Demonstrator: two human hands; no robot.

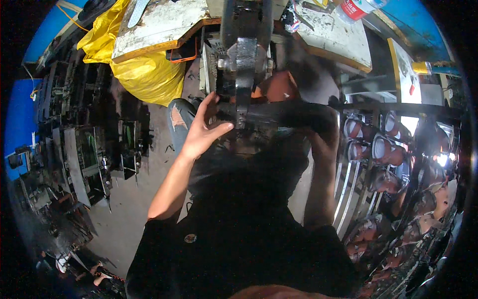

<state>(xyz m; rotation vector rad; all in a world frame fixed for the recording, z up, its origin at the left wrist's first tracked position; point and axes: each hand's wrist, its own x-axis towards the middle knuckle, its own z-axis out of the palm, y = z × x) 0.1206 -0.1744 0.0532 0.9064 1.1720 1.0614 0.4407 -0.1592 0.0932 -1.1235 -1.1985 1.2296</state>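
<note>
A black machine head (246, 55) with a bolted metal arm comes down in front of me. Under it lies a long dark piece (279, 114), too shaded to tell its kind. At its left end my left hand (209, 127) curls round it, thumb in front and fingers behind. My right hand (321, 130) is at the other end, deep in shadow, and its fingers cannot be made out. Behind the dark piece shows a reddish-brown surface (280, 87).
White worktops (159, 25) with worn edges flank the machine, and a clear bottle (354, 9) lies on the right one. Yellow sacks (149, 77) hang at the left. Racks with several brown shoes (388, 152) stand close on my right; dark metal frames (82, 154) stand left.
</note>
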